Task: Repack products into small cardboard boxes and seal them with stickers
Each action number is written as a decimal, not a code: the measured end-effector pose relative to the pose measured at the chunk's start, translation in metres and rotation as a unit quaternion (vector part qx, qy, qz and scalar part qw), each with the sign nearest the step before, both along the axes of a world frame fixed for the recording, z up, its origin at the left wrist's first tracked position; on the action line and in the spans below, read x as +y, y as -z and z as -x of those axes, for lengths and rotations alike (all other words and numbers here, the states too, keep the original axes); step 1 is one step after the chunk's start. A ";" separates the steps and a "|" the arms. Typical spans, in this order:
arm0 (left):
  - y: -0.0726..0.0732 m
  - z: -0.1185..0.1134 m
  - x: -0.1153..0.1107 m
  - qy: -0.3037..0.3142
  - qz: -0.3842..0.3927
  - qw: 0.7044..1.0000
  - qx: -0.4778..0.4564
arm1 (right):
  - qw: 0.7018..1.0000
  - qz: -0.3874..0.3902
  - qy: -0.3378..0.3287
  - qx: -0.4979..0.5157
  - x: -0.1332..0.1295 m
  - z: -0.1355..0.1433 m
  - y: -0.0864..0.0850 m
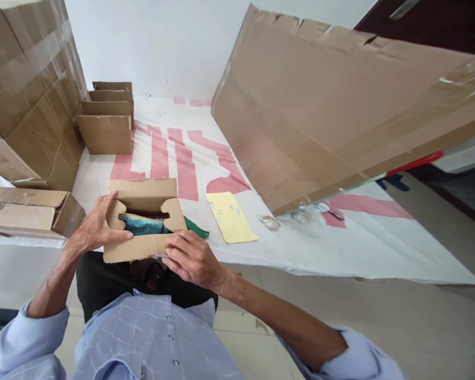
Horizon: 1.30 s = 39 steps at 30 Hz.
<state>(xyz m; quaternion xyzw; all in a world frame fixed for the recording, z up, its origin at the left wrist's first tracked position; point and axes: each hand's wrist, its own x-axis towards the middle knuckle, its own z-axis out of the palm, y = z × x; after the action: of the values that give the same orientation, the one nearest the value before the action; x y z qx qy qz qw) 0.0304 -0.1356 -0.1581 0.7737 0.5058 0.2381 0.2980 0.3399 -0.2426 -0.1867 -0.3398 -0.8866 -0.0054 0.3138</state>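
Note:
A small cardboard box (142, 248) is at the table's front edge, its long flaps raised and its notched side flaps folded partly inward. Through the gap between the flaps a blue printed packet (144, 226) shows inside. My left hand (98, 224) grips the box's left side, thumb lying over the near flap. With curled fingers, my right hand (193, 258) holds the right end of that near flap. Something green (197, 228) pokes out from behind the box on the right. A yellow sheet (231, 217) with small white stickers lies farther right.
Large taped cartons (31, 89) stand at the left, with a long low box (27, 211) before them. A cardboard divider (105, 134) stands behind. A big cardboard panel (320, 105) leans over the right side. Small clear plastic items (269, 222) lie beneath its edge.

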 end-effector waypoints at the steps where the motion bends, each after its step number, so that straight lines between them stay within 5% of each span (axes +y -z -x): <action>1: 0.001 -0.003 0.000 -0.011 -0.006 1.000 0.007 | 1.000 0.020 0.000 0.011 0.004 0.002 -0.004; 5: 0.006 -0.014 -0.003 -0.053 -0.035 0.998 0.026 | 0.995 0.095 -0.001 0.022 0.028 0.006 -0.023; 10: 0.001 -0.019 -0.008 -0.071 -0.041 0.996 0.024 | 0.985 0.140 0.012 -0.105 0.051 0.005 -0.042; 14: 0.002 -0.011 -0.014 -0.065 -0.035 0.996 -0.044 | 0.977 0.080 0.067 -0.187 0.056 0.008 -0.057; 18: 0.018 0.006 -0.017 -0.074 -0.005 0.982 -0.176 | 0.964 0.047 0.100 -0.244 0.064 0.012 -0.068; 24: 0.039 0.018 -0.029 -0.183 -0.082 0.951 -0.237 | 0.904 0.141 0.161 -0.369 0.073 0.016 -0.068; 33: 0.029 0.018 -0.052 -0.163 -0.071 0.976 -0.125 | 0.833 0.317 0.124 -0.437 0.093 0.049 -0.089; 39: 0.024 0.018 -0.047 -0.161 -0.056 0.978 -0.117 | 0.871 0.306 0.127 -0.363 0.099 0.045 -0.071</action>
<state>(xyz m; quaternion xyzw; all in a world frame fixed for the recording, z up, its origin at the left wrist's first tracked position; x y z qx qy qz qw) 0.0126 -0.1829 -0.1817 0.6646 0.5712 0.3994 0.2692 0.2946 -0.1432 -0.1153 -0.5029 -0.8444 0.1037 -0.1529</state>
